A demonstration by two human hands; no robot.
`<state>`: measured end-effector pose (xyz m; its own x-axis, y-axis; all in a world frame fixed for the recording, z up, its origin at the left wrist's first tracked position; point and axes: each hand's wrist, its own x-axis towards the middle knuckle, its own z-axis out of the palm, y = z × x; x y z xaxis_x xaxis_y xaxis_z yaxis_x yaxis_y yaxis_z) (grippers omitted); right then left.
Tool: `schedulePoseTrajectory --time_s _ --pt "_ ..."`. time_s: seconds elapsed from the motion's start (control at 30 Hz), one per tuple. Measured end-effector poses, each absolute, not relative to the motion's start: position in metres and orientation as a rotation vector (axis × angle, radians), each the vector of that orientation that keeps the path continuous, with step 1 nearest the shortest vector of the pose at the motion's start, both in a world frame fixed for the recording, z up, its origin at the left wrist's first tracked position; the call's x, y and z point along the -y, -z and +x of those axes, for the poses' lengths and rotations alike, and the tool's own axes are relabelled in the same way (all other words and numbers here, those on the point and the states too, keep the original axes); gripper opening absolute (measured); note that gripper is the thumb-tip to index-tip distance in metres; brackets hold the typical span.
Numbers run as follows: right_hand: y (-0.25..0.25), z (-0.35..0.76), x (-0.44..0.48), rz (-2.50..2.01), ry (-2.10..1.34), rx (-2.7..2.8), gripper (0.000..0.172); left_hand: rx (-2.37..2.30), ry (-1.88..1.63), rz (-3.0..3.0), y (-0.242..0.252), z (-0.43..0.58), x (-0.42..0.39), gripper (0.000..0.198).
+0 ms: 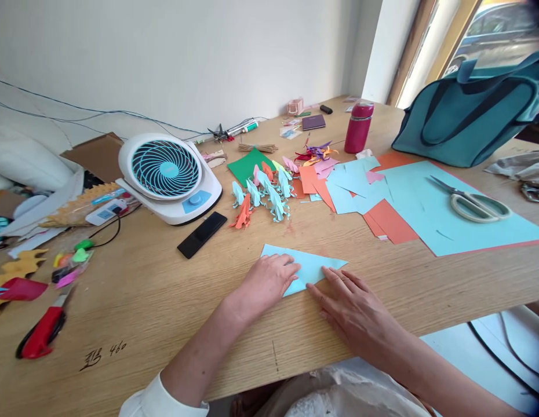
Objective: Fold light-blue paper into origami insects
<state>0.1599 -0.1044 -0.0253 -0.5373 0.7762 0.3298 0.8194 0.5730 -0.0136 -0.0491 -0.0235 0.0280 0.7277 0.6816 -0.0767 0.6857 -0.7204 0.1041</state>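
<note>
A folded sheet of light blue paper (312,263), triangular in outline, lies flat on the wooden table close to me. My left hand (269,275) rests on its left part with the fingers bent and close together, pressing on the paper; its fingertips partly cover the sheet. On the right side of the same sheet, my right hand (350,301) lies low with its fingers stretched out, the fingertips touching the lower right edge. Beyond the sheet stand several small folded light blue paper figures (277,202) and an orange paper figure (242,213).
A white fan (165,168) and a black phone-like slab (202,234) are to the left. Scissors (473,202) lie on large blue paper (412,202) at right, before a teal bag (465,116). A magenta bottle (359,127) stands behind. A red-handled knife (43,333) lies far left.
</note>
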Motion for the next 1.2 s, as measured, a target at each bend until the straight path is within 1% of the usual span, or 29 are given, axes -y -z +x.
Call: schedulePoseTrajectory --time_s 0.23,0.43,0.53,0.73,1.0,1.07,1.13,1.2 --pt "0.026 0.157 0.107 -1.371 0.167 2.506 0.037 -1.222 0.244 2.888 -0.032 -0.028 0.026 0.018" --pt "0.022 0.156 0.109 -1.415 0.117 2.515 0.039 -1.151 0.194 2.819 -0.028 -0.022 0.023 0.013" --pt "0.024 0.158 0.110 -1.433 0.080 2.502 0.042 -1.146 0.194 2.863 -0.026 -0.019 0.024 0.016" --pt "0.025 0.172 0.110 -1.576 0.057 2.429 0.049 -1.282 0.334 2.897 -0.024 -0.009 0.038 0.026" --pt "0.024 0.206 0.106 -1.819 0.240 2.252 0.048 -1.329 0.299 2.899 -0.020 -0.004 0.044 0.034" --pt "0.016 0.202 0.098 -1.729 0.205 2.259 0.048 -1.322 0.297 2.906 -0.019 -0.006 0.045 0.029" --pt "0.008 0.192 0.086 -1.526 0.078 2.315 0.045 -1.307 0.284 2.912 -0.017 -0.009 0.048 0.025" --pt "0.005 0.180 0.070 -1.298 -0.113 2.355 0.043 -1.295 0.246 2.930 -0.014 -0.014 0.051 0.028"
